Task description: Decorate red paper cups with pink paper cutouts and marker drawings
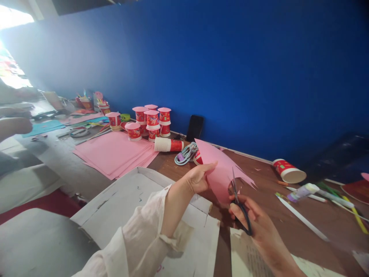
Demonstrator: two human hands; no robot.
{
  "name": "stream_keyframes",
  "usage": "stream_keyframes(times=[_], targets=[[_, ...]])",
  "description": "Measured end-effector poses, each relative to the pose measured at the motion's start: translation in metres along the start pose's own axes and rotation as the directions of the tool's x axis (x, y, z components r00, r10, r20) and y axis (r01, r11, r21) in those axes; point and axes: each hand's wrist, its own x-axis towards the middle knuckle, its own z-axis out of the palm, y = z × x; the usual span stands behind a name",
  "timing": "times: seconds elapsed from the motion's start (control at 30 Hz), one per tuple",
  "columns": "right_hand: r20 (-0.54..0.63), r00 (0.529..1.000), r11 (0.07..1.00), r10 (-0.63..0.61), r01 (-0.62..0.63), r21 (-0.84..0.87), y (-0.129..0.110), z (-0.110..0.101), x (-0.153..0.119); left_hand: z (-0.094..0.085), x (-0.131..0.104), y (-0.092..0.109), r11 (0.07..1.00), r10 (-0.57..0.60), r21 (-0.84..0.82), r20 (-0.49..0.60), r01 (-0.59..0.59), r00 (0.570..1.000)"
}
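Observation:
My left hand (200, 178) grips a pink paper sheet (220, 169) by its left side, thumb on top. The sheet is held up off the table, and its right edge is cut into pointed, uneven strips. Black-handled scissors (241, 207) are in my right hand (253, 215), fingers around the handles. Their blades point up and lie at the lower right edge of the sheet, beside a curved cut.
Red cups with pink paper tops (152, 120) stand stacked at the back, near a pink paper pile (115, 152). White cardboard (184, 231) lies under my left arm. A glue stick (303, 191) and a tipped cup (288, 171) are at right. Another person's hand (14, 127) shows at far left.

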Motion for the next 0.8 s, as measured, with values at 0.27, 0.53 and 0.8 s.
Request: stream_keyframes(times=[0.27,0.53,0.8], targets=[[-0.018,1.000,0.988,0.019,-0.016,0.155,0.004,0.000,0.000,0.010,0.003,-0.010,0.977,0.207,-0.068,0.067,-0.203,0.976],[0.009,1.000,0.962,-0.010,0.007,0.273,0.007,0.000,0.002,0.027,-0.001,-0.026,0.963,0.211,-0.180,0.030,-0.202,0.977],[-0.035,0.999,0.954,-0.025,0.034,0.297,0.005,0.002,0.001,0.032,-0.002,-0.028,0.954,0.184,-0.233,-0.042,-0.189,0.982]])
